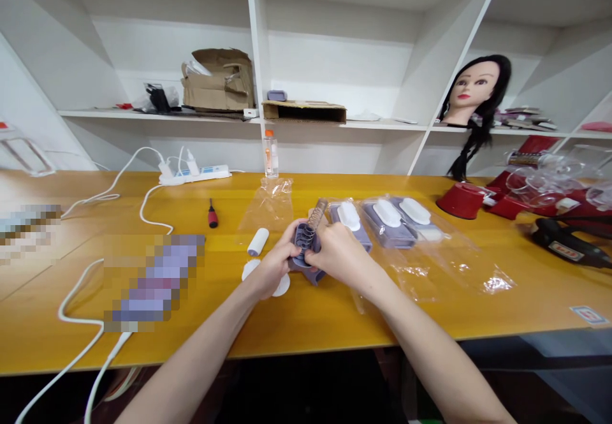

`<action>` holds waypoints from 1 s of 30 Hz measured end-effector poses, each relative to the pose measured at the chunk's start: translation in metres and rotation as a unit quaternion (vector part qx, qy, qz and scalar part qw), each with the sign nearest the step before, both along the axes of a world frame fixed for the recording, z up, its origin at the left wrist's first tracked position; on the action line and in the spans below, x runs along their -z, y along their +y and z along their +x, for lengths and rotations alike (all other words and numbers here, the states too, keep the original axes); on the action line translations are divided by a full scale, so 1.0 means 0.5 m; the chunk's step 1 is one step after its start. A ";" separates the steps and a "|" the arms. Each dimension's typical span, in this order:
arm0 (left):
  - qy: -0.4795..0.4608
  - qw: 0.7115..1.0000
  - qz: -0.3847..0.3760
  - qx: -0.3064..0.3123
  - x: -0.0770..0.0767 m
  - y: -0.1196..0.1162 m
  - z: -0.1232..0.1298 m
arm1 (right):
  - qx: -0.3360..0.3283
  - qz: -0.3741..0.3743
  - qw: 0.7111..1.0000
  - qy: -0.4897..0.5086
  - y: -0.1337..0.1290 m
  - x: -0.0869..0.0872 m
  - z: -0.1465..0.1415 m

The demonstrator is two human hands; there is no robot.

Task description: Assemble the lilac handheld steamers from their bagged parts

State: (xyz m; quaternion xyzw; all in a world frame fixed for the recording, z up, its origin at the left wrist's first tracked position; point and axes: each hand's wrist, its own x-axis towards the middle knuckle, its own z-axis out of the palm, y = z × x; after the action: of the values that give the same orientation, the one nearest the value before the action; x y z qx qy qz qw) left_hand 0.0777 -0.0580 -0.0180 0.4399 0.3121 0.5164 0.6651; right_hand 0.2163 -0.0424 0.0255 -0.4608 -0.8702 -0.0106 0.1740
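My left hand [277,262] is closed round the left side of a grey-purple plastic housing [302,261], just above the table. My right hand [337,248] is closed at its right side, fingers at the opening by a metal coil spring [316,217]. The spring's lower end sits in the housing and its upper end sticks out, tilted right. Part of the housing is hidden by my fingers. Beside my left hand lie a white cylinder [258,242] with a purple end and white round pieces [282,285]. Several purple units with white tops [349,216] stand to the right.
A red-black screwdriver [213,215], a power strip [201,174] with white cables and a blurred phone [155,280] are left. A clear bottle [270,156] stands behind. Plastic bags [418,277], red devices [461,200] and a black tool [568,243] lie right.
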 end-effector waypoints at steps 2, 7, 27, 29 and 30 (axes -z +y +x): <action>0.008 1.000 -0.004 0.019 -0.001 -0.001 -0.003 | -0.004 -0.009 1.000 0.010 0.005 0.001 0.004; 0.023 0.999 -0.018 0.032 -0.010 -0.005 -0.004 | -0.007 -0.004 1.000 0.012 0.012 0.001 0.012; -0.022 0.999 -0.025 0.017 -0.003 0.000 -0.010 | -0.038 0.016 0.998 -0.049 0.003 -0.018 0.016; -0.015 0.999 -0.025 0.013 -0.002 0.000 -0.010 | -0.040 0.023 0.998 -0.047 0.004 -0.015 0.015; -0.011 1.000 -0.024 0.009 -0.002 0.000 -0.010 | -0.037 0.029 0.998 -0.048 0.004 -0.014 0.013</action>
State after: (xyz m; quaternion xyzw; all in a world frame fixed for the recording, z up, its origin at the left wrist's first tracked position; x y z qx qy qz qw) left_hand 0.0729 -0.0578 -0.0172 0.4212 0.3127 0.5075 0.6835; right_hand 0.2230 -0.0402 0.0324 -0.4225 -0.8932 -0.0513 0.1452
